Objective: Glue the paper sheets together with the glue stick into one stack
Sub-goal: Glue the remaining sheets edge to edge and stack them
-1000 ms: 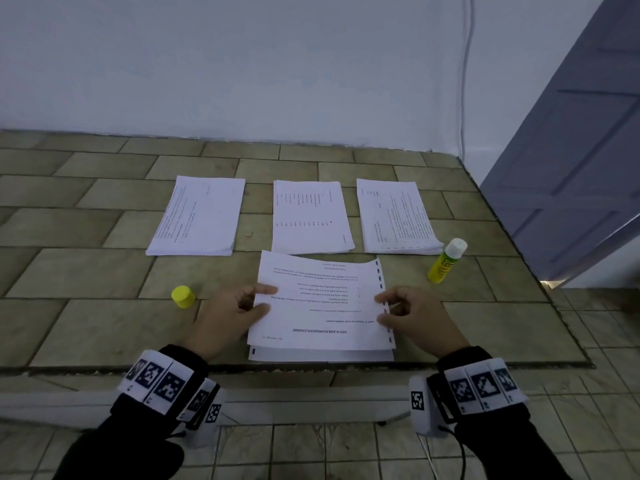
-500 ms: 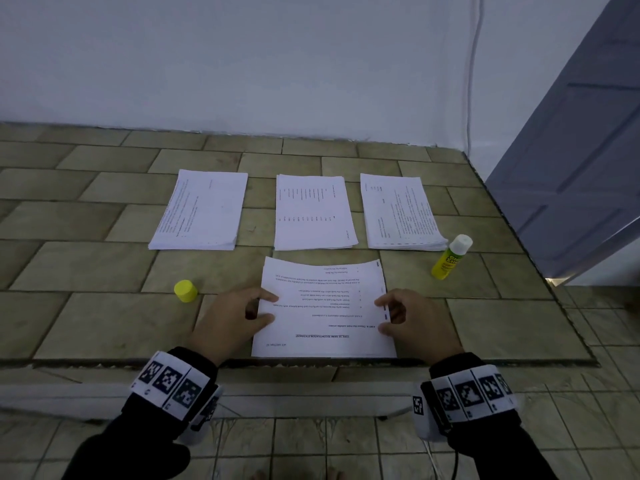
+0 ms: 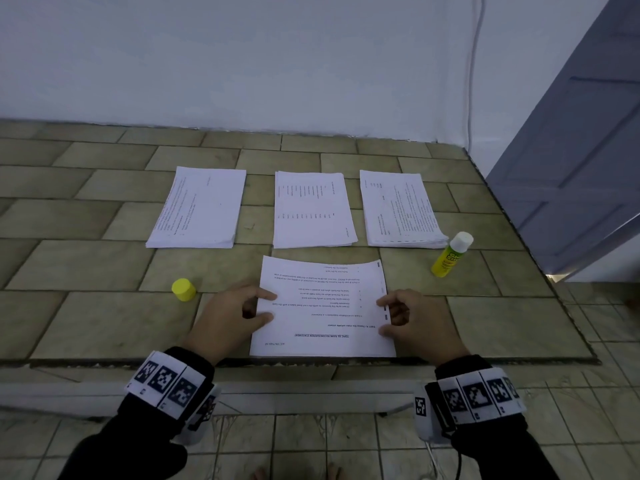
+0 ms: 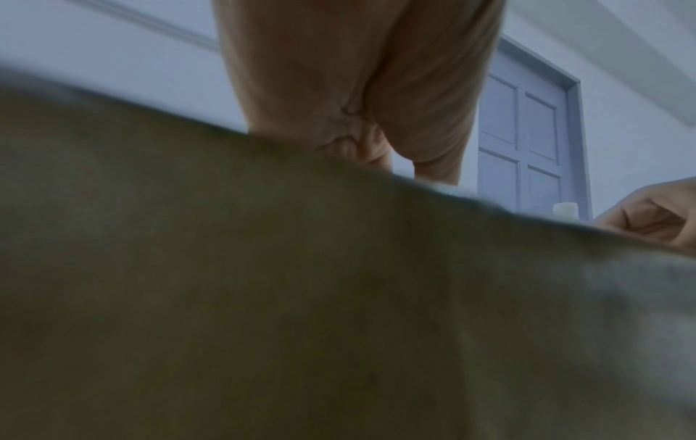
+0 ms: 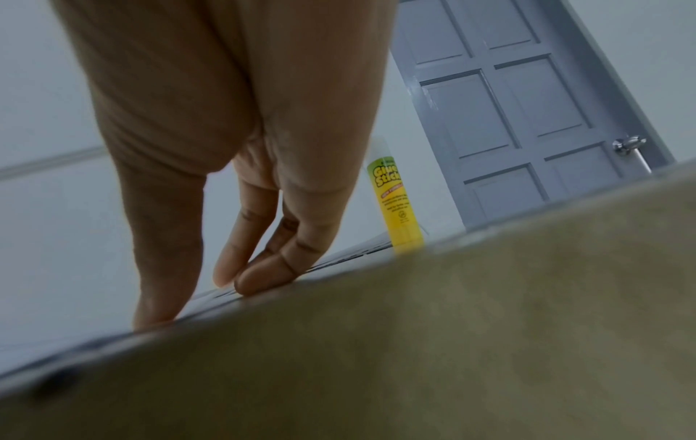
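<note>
Tiled tabletop [image 3: 104, 327], white wall [image 3: 242, 57], grey door [image 3: 571, 188]

Setting is looking like a room in a home rather than a lab or office. The work surface [image 3: 104, 323] is showing olive-brown tiles laid in a brick pattern, with a dark edging strip along its front. A plain white wall [image 3: 242, 64] is running behind it, with a thin cable [image 3: 471, 81] hanging down. A grey-blue panelled door [image 5: 519, 113] with a round metal knob [image 5: 629, 145] is standing at right. Pale floor tiles [image 3: 311, 441] are showing below.
</note>
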A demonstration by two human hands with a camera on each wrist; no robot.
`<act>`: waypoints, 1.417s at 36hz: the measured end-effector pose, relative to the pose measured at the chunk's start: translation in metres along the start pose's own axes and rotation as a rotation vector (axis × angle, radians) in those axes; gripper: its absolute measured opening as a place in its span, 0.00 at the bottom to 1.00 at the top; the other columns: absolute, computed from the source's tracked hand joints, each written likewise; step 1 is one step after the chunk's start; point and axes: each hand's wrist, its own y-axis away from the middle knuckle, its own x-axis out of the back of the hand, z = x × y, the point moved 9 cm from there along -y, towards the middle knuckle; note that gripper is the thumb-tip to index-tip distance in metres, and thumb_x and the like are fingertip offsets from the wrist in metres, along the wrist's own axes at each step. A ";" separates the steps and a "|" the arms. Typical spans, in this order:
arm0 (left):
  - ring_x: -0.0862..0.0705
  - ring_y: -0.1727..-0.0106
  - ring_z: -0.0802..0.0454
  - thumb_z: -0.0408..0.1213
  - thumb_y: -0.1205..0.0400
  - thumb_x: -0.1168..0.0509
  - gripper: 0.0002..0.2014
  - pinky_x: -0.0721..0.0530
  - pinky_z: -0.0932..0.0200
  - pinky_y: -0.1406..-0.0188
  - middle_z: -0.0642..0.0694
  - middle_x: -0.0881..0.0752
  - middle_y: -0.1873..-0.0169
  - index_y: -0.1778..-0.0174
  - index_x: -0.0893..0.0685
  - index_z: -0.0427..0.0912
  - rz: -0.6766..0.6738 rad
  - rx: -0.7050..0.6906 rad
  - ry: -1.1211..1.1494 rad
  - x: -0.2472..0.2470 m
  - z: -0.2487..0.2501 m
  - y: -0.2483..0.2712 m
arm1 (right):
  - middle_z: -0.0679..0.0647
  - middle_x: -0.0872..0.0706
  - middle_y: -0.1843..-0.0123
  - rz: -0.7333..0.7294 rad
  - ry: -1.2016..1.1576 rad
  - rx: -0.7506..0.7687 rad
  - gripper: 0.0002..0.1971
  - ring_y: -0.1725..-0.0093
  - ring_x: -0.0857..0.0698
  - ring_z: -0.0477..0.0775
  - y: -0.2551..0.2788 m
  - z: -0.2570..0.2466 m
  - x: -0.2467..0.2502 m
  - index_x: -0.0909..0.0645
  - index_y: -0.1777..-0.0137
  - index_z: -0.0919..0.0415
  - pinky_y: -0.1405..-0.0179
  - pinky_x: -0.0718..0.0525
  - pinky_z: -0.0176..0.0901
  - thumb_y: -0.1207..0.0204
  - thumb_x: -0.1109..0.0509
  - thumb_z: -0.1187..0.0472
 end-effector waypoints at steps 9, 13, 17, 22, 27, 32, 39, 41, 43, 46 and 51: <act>0.20 0.58 0.77 0.34 0.23 0.24 0.15 0.24 0.78 0.64 0.64 0.19 0.62 0.49 0.17 0.59 0.001 -0.005 0.008 0.001 0.003 0.002 | 0.51 0.17 0.49 -0.029 -0.001 0.004 0.23 0.53 0.16 0.47 -0.002 0.005 -0.003 0.19 0.41 0.56 0.55 0.15 0.32 0.34 0.19 0.68; 0.17 0.57 0.68 0.36 0.23 0.24 0.17 0.22 0.77 0.63 0.66 0.19 0.58 0.50 0.19 0.65 -0.010 -0.007 0.001 -0.001 0.001 0.001 | 0.50 0.17 0.49 -0.047 -0.022 0.005 0.24 0.53 0.16 0.48 -0.003 0.006 -0.005 0.23 0.42 0.52 0.54 0.14 0.35 0.34 0.19 0.68; 0.17 0.56 0.66 0.37 0.23 0.24 0.18 0.23 0.77 0.62 0.66 0.18 0.56 0.51 0.20 0.67 0.008 -0.022 -0.025 0.000 -0.001 0.000 | 0.45 0.19 0.50 -0.076 -0.048 0.017 0.28 0.53 0.17 0.44 -0.002 0.005 -0.006 0.26 0.39 0.53 0.56 0.17 0.32 0.35 0.19 0.68; 0.16 0.54 0.63 0.37 0.23 0.24 0.20 0.20 0.73 0.60 0.64 0.18 0.53 0.53 0.22 0.71 0.005 -0.036 -0.025 -0.001 -0.003 -0.001 | 0.45 0.19 0.49 -0.070 -0.039 0.028 0.30 0.52 0.18 0.42 -0.001 0.005 -0.006 0.25 0.35 0.54 0.55 0.18 0.28 0.35 0.18 0.68; 0.17 0.57 0.65 0.37 0.23 0.24 0.15 0.24 0.77 0.64 0.62 0.18 0.56 0.49 0.18 0.63 0.009 -0.031 -0.021 -0.001 -0.003 0.000 | 0.46 0.19 0.48 -0.069 -0.034 0.028 0.32 0.50 0.18 0.43 0.000 0.007 -0.006 0.25 0.32 0.56 0.52 0.17 0.31 0.36 0.18 0.67; 0.18 0.55 0.72 0.37 0.24 0.23 0.20 0.23 0.78 0.63 0.68 0.19 0.58 0.53 0.21 0.70 0.016 -0.057 -0.017 0.000 0.000 0.000 | 0.46 0.19 0.47 -0.065 -0.016 0.022 0.31 0.50 0.18 0.42 0.001 0.006 -0.004 0.25 0.32 0.56 0.53 0.17 0.28 0.35 0.18 0.67; 0.17 0.60 0.64 0.36 0.24 0.24 0.15 0.23 0.78 0.64 0.67 0.20 0.59 0.49 0.17 0.61 0.021 -0.056 -0.025 0.000 0.001 0.001 | 0.49 0.19 0.45 -0.077 0.001 -0.003 0.32 0.49 0.18 0.43 0.002 0.006 -0.005 0.25 0.31 0.56 0.54 0.17 0.28 0.35 0.18 0.67; 0.17 0.60 0.64 0.36 0.24 0.24 0.15 0.23 0.78 0.64 0.67 0.21 0.60 0.48 0.17 0.61 0.025 -0.056 -0.035 0.001 0.001 0.001 | 0.49 0.19 0.45 -0.082 0.019 -0.009 0.32 0.50 0.19 0.42 0.003 0.004 -0.005 0.26 0.31 0.56 0.55 0.18 0.26 0.34 0.19 0.66; 0.18 0.60 0.65 0.37 0.24 0.24 0.16 0.24 0.77 0.64 0.67 0.21 0.60 0.49 0.18 0.61 0.025 -0.060 -0.046 0.002 0.001 0.001 | 0.50 0.20 0.44 -0.086 0.050 -0.008 0.32 0.50 0.20 0.41 0.003 0.002 -0.005 0.26 0.31 0.56 0.56 0.19 0.23 0.34 0.19 0.66; 0.19 0.59 0.67 0.36 0.23 0.24 0.16 0.26 0.78 0.62 0.65 0.23 0.56 0.47 0.18 0.59 0.018 -0.094 -0.080 -0.002 0.003 0.001 | 0.52 0.24 0.38 -0.089 0.118 -0.007 0.31 0.49 0.22 0.39 0.004 -0.003 -0.005 0.26 0.30 0.57 0.54 0.23 0.20 0.33 0.20 0.66; 0.24 0.32 0.47 0.46 0.24 0.29 0.22 0.22 0.52 0.36 0.43 0.24 0.31 0.34 0.18 0.48 0.086 -0.201 -0.319 0.001 0.009 0.002 | 0.52 0.38 0.20 -0.128 0.436 0.003 0.26 0.24 0.37 0.56 0.010 -0.016 -0.008 0.26 0.29 0.50 0.29 0.38 0.39 0.27 0.25 0.58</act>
